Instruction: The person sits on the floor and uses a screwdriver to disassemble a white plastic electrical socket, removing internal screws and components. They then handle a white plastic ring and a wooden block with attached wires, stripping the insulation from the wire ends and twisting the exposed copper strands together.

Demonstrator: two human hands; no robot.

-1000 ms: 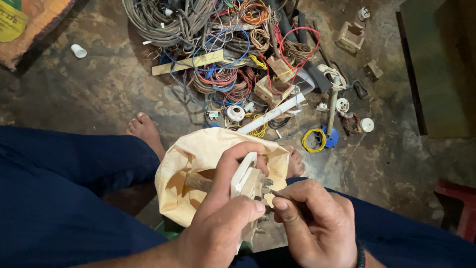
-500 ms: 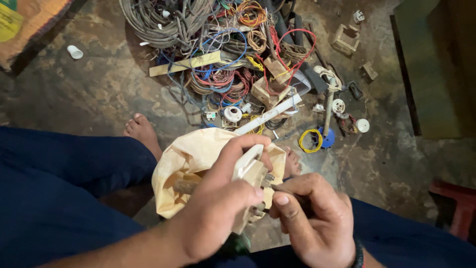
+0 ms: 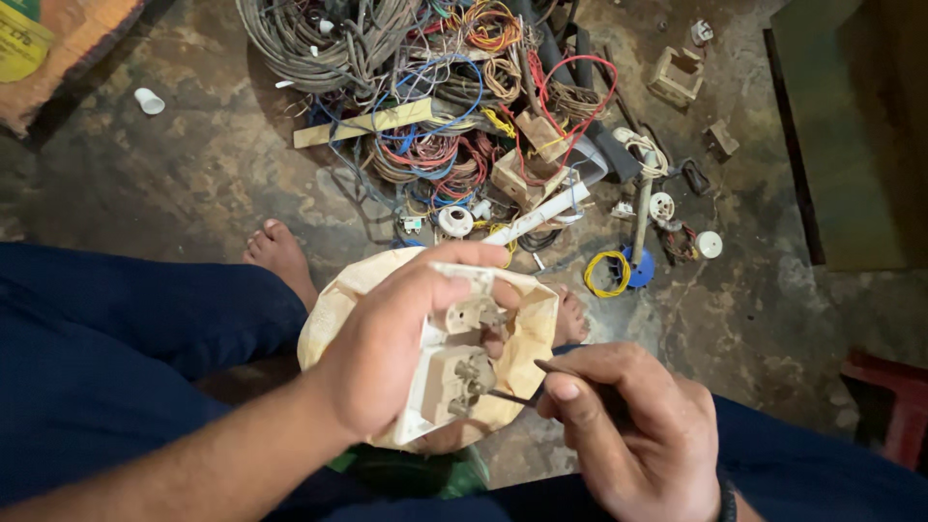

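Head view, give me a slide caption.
Left hand holds a switch plate while right hand probes it with a screwdriver.

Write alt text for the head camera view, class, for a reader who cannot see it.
A seated person's left hand holds a cream electrical switch plate back side up, while the right hand points a thin screwdriver at its terminals. A beige bag lies beneath, and tangled coloured wires litter the concrete floor beyond.

I see a cream plastic switch plate (image 3: 454, 362), matt and smooth, with dull metal terminals. The thin tool (image 3: 527, 394) looks like dark metal. The bag (image 3: 527, 338) beneath looks like pale plastic. The floor (image 3: 174, 184) is rough, stained concrete; the tangled wires (image 3: 425, 106) wear glossy plastic insulation.
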